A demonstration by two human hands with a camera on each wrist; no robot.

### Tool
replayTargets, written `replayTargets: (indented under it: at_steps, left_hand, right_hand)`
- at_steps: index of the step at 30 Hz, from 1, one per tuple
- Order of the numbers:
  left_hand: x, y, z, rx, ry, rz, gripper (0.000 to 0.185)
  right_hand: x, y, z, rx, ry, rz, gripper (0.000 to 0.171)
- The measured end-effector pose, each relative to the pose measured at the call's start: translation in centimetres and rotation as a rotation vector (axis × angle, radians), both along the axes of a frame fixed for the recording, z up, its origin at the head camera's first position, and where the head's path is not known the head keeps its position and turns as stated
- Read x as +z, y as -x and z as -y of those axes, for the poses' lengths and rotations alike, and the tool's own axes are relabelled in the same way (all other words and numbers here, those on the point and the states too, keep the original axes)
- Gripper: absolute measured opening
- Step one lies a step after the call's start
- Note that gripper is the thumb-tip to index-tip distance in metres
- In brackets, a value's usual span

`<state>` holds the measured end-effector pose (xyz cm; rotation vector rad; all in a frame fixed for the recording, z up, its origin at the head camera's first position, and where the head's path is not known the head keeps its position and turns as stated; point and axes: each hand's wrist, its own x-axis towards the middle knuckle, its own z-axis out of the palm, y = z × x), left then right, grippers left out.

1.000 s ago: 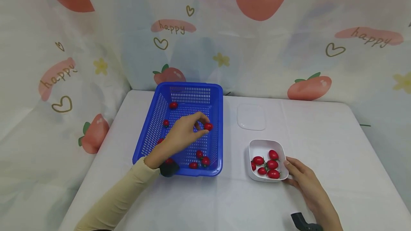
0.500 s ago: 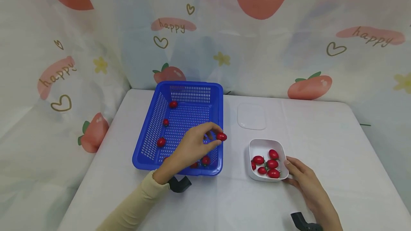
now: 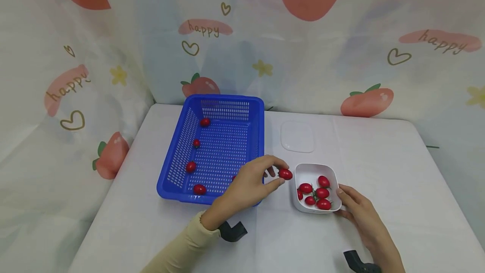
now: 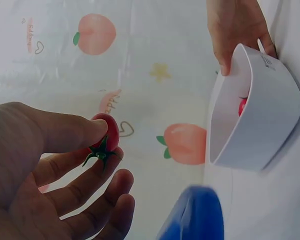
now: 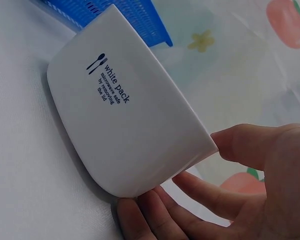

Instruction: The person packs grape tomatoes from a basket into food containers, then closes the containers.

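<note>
Between thumb and fingers my left hand pinches a red cherry tomato, just left of a white square container. The left wrist view shows the green stem end on this cherry tomato. My right hand grips the container's right side, thumb at the rim and fingers low on the wall. Several cherry tomatoes lie inside the container. In the right wrist view printed lettering marks the container's wall. Behind my left forearm, a blue basket holds several more tomatoes; my hand covers its front right corner.
A clear lid lies flat on the white table, behind the container. A patterned curtain rises along the back and left of the table. Black wrist mounts stick out beside both wrists.
My left hand has carried the cherry tomato rightward, out over the basket's right rim and up to the container's left side. My right hand keeps its hold on the container.
</note>
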<state>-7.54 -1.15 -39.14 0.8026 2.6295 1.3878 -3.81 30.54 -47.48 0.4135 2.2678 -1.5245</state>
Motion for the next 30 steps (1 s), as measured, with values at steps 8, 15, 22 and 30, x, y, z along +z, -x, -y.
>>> replayTargets:
  at_steps: [8, 15, 22, 30]
  left_hand:
    - [-0.9, -0.6, -1.9, -0.026, 0.016, -0.063, 0.030]
    - [-2.1, -1.1, -3.5, -0.018, 0.056, -0.124, 0.030]
    - [-3.3, -1.2, -5.9, 0.000, 0.100, -0.162, 0.027]
    - [-4.3, -1.0, -8.6, 0.033, 0.216, -0.267, 0.025]
  right_hand:
    - [0.1, 0.1, -0.1, 0.008, -0.020, 0.027, 0.075]
    - [0.1, -0.1, -0.1, -0.001, 0.004, 0.014, 0.076]
    - [-0.2, -0.1, -0.1, -0.004, 0.016, -0.007, 0.074]
    - [-0.3, -0.3, -0.2, 0.012, 0.020, -0.045, 0.071]
